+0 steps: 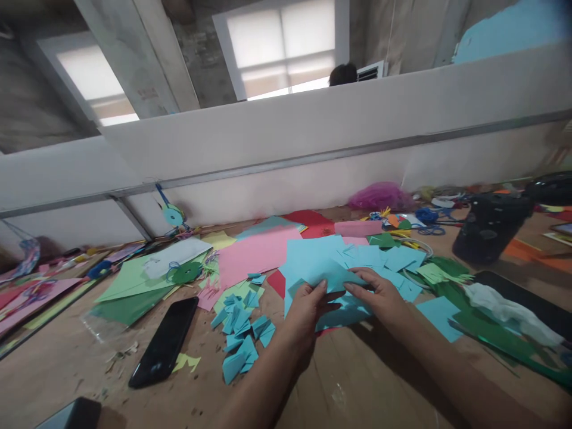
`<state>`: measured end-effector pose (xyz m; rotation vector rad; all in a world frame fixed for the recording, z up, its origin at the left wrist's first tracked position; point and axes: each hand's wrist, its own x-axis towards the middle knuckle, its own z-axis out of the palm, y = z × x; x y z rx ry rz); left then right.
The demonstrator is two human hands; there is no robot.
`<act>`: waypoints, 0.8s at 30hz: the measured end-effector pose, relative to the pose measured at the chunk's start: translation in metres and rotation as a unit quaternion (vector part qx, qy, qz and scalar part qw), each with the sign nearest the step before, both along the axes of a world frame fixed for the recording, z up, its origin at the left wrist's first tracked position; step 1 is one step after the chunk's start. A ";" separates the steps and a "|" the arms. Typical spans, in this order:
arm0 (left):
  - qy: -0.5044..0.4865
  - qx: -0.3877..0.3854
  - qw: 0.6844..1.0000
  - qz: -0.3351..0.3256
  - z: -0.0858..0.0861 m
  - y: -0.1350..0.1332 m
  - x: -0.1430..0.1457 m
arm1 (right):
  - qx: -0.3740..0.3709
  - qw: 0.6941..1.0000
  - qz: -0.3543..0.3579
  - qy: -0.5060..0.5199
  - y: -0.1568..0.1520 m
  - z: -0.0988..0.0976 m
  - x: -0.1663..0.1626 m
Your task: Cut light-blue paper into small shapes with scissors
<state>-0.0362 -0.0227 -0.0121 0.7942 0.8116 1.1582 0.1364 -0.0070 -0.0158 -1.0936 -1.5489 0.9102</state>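
Both of my hands pinch a piece of light blue paper [331,274], which looks bent or folded between them. Its left part is in my left hand [307,305], thumb on top and fingers closed. The right corner is between the thumb and fingers of my right hand [379,293]. Just beneath and behind it lies a larger light blue sheet [308,253], partly covered. Many small blue paper squares [402,259] are spread to the right of my hands. To the left sits a loose heap of small folded blue paper pieces [239,322].
A black phone [164,342] lies at the left. Pink sheets [254,253] and green sheets [129,280] are stacked farther back. On the right stand a dark cup [489,229] and a crumpled white tissue [509,313]. A white partition [286,143] closes off the back.
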 end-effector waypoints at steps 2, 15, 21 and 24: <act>0.015 0.004 1.000 0.004 0.004 -0.004 0.001 | -0.019 1.000 0.001 0.012 0.001 -0.001 0.000; -0.029 0.020 0.999 0.020 0.002 -0.001 0.002 | 0.030 0.999 -0.022 0.026 -0.004 0.002 -0.002; -0.025 -0.021 0.999 0.023 0.008 -0.002 -0.001 | 0.059 0.998 0.019 0.006 -0.011 0.010 -0.005; 0.009 -0.048 0.998 0.026 0.005 0.000 -0.003 | 0.061 0.997 0.043 -0.005 -0.015 0.013 -0.005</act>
